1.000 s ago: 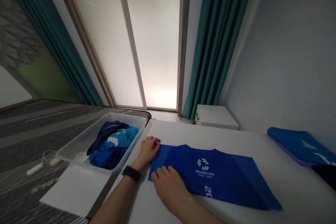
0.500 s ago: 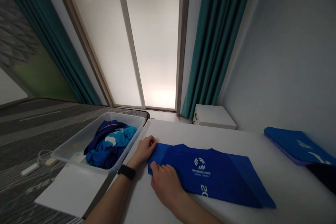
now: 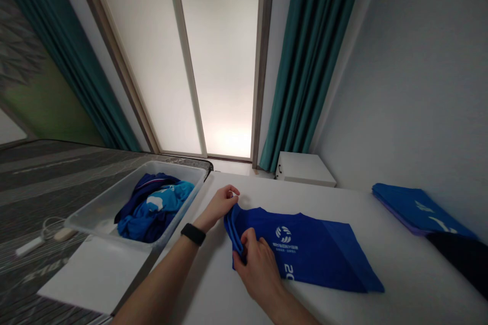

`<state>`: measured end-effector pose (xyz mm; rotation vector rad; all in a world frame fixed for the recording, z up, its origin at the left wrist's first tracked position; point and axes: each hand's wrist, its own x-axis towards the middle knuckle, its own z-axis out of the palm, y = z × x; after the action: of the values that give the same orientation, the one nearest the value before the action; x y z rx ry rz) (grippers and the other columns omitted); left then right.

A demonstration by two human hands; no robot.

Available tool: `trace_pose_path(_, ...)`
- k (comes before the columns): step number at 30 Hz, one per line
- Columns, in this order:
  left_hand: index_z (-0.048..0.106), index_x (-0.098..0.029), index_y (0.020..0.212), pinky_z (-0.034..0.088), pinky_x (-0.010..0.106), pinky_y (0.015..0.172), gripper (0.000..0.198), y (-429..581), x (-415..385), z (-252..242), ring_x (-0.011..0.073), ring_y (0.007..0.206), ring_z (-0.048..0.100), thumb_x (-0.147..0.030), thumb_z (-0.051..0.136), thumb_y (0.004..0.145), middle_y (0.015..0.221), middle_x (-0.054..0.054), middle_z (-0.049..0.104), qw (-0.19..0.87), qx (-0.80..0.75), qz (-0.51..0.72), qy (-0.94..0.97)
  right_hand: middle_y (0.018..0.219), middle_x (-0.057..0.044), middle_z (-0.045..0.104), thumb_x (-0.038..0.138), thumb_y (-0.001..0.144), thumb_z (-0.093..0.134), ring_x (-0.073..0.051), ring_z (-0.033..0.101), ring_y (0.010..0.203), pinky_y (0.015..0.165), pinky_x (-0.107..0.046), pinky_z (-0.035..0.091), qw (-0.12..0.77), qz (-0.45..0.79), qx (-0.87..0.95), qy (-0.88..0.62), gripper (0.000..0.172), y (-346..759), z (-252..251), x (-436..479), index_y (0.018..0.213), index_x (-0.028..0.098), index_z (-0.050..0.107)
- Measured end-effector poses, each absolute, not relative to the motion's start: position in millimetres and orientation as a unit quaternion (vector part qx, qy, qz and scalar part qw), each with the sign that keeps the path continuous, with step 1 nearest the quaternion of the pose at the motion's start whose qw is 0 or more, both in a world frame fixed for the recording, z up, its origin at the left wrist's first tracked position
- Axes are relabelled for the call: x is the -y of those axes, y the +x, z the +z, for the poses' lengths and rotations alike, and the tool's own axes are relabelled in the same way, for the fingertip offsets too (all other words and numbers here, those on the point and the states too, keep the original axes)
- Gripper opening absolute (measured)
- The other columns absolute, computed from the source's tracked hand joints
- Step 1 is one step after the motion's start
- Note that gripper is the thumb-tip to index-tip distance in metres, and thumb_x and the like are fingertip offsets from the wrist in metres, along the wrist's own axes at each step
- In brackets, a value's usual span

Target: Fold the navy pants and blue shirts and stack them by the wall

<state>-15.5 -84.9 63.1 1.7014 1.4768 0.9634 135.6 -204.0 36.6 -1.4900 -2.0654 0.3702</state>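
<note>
A blue shirt (image 3: pixel 312 259) with a white logo lies folded lengthwise on the white table (image 3: pixel 381 223). My left hand (image 3: pixel 219 204), with a black watch on its wrist, pinches the far corner of the shirt's left end. My right hand (image 3: pixel 257 264) grips the near corner of that same end. Between them the left edge is raised off the table and curls over.
A clear plastic bin (image 3: pixel 95 213) with crumpled blue clothes (image 3: pixel 152 205) sits left of the table on a bed. A stack of folded blue garments (image 3: pixel 415 208) lies at the right by the wall. A white cabinet (image 3: pixel 305 170) and teal curtains stand behind.
Both hands went from lying on the shirt's left end to gripping it. That edge has lifted off the table and moved a little to the right.
</note>
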Motion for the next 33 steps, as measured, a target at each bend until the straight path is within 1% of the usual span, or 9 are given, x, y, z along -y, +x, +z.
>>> trace_pose_path(5, 0.064, -0.018, 0.083, 0.034, 0.025, 0.055, 0.016, 38.5, 73.5, 75.9, 0.0133, 0.054, 0.048, -0.016, 0.056, 0.069, 0.055, -0.005, 0.048, 0.272, -0.586, 0.292, 0.706, 0.062, 0.005, 0.060, 0.018, 0.078, 0.059, -0.020, 0.062, 0.062, 0.058, -0.028, 0.039, 0.328, 0.083, 0.731, -0.593, 0.024, 168.6, 28.7, 215.6, 0.081, 0.027, 0.037)
trace_pose_path(9, 0.066, -0.020, 0.084, 0.040, 0.036, 0.075, 0.014, 81.9, 74.6, 75.6, 0.0214, 0.072, 0.061, -0.019, 0.058, 0.072, 0.069, 0.002, 0.064, 0.208, -0.595, 0.229, 0.742, 0.062, 0.004, 0.058, 0.018, 0.078, 0.059, -0.022, 0.061, 0.061, 0.056, -0.030, 0.040, 0.335, 0.065, 0.706, -0.621, 0.026, 189.6, 21.0, 225.4, 0.082, 0.028, 0.035)
trace_pose_path(12, 0.066, -0.021, 0.085, 0.037, 0.044, 0.087, 0.014, 106.9, 77.9, 71.3, 0.0271, 0.084, 0.066, -0.020, 0.057, 0.075, 0.080, 0.006, 0.071, 0.172, -0.589, 0.194, 0.765, 0.063, 0.003, 0.059, 0.019, 0.080, 0.057, -0.023, 0.060, 0.062, 0.057, -0.031, 0.040, 0.344, 0.060, 0.688, -0.636, 0.024, 200.8, 18.2, 231.5, 0.084, 0.028, 0.036)
trace_pose_path(15, 0.065, -0.020, 0.088, 0.035, 0.048, 0.091, 0.014, 124.3, 78.9, 67.8, 0.0292, 0.089, 0.067, -0.020, 0.056, 0.077, 0.086, 0.009, 0.073, 0.148, -0.584, 0.166, 0.780, 0.063, 0.003, 0.059, 0.023, 0.084, 0.052, -0.023, 0.060, 0.061, 0.058, -0.032, 0.040, 0.358, 0.046, 0.673, -0.645, 0.017, 210.9, 16.7, 235.0, 0.087, 0.028, 0.036)
trace_pose_path(19, 0.065, -0.018, 0.091, 0.034, 0.048, 0.092, 0.016, 139.3, 78.9, 65.9, 0.0301, 0.090, 0.068, -0.019, 0.054, 0.080, 0.091, 0.013, 0.074, 0.127, -0.582, 0.137, 0.792, 0.065, 0.002, 0.061, 0.022, 0.084, 0.047, -0.023, 0.061, 0.061, 0.062, -0.033, 0.039, 0.360, 0.036, 0.667, -0.651, 0.012, 223.9, 9.8, 235.1, 0.091, 0.027, 0.038)
trace_pose_path(24, 0.064, -0.017, 0.094, 0.034, 0.047, 0.093, 0.016, 150.7, 83.3, 58.9, 0.0286, 0.089, 0.069, -0.021, 0.053, 0.083, 0.092, 0.013, 0.074, 0.110, -0.583, 0.111, 0.797, 0.087, -0.006, 0.069, 0.017, 0.081, 0.048, -0.026, 0.067, 0.081, 0.074, -0.035, 0.040, 0.319, 0.034, 0.662, -0.677, 0.021, 235.6, -1.8, 233.8, 0.101, 0.023, 0.043)
trace_pose_path(26, 0.064, -0.018, 0.096, 0.035, 0.046, 0.093, 0.017, 151.5, 84.9, 54.4, 0.0279, 0.087, 0.069, -0.025, 0.053, 0.086, 0.090, 0.011, 0.074, 0.108, -0.579, 0.110, 0.801, 0.091, -0.007, 0.071, 0.018, 0.083, 0.049, -0.026, 0.068, 0.084, 0.076, -0.035, 0.039, 0.302, 0.039, 0.660, -0.687, 0.028, 238.7, -1.7, 233.0, 0.110, 0.022, 0.045)
trace_pose_path(29, 0.062, -0.019, 0.103, 0.037, 0.044, 0.091, 0.024, 145.0, 85.9, 50.6, 0.0271, 0.090, 0.067, -0.034, 0.046, 0.094, 0.091, 0.010, 0.073, 0.105, -0.568, 0.129, 0.806, 0.091, -0.007, 0.073, 0.024, 0.090, 0.046, -0.026, 0.069, 0.083, 0.078, -0.035, 0.039, 0.285, 0.055, 0.666, -0.687, 0.037, 243.7, 2.3, 229.1, 0.127, 0.019, 0.043)
trace_pose_path(33, 0.061, -0.021, 0.106, 0.038, 0.038, 0.089, 0.023, 119.5, 87.1, 51.1, 0.0247, 0.102, 0.061, -0.029, 0.043, 0.095, 0.099, 0.007, 0.070, 0.093, -0.553, 0.170, 0.810, 0.085, -0.004, 0.072, 0.020, 0.093, 0.040, -0.023, 0.069, 0.080, 0.078, -0.034, 0.038, 0.272, 0.077, 0.682, -0.674, 0.038, 251.3, 5.1, 221.3, 0.130, 0.020, 0.043)
